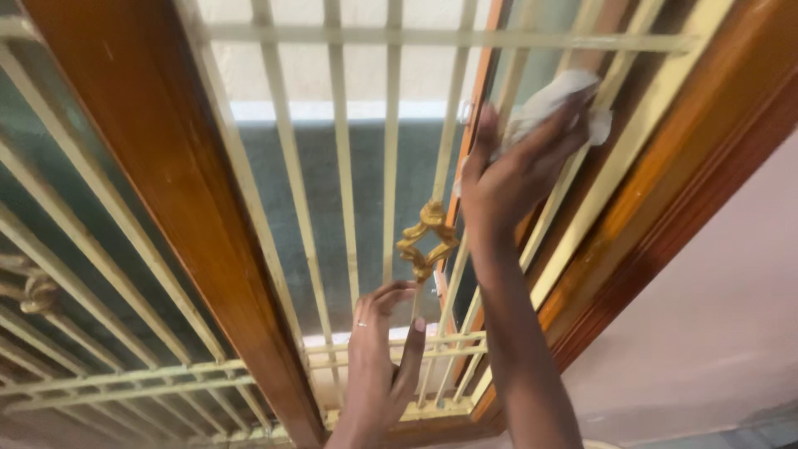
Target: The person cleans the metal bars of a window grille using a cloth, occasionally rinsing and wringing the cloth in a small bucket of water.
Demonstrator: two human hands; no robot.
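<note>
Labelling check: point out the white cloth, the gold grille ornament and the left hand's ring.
white cloth (549,100), head view, on its bunched middle above the fingers.
gold ornament (426,241), head view, on its diamond-shaped middle.
ring (362,323), head view, on the band around a left-hand finger.

Cream bars (342,166), a gold ornament (427,239) at six o'clock of centre, white cloth (544,104), reddish-brown wooden frame (174,183).
</note>
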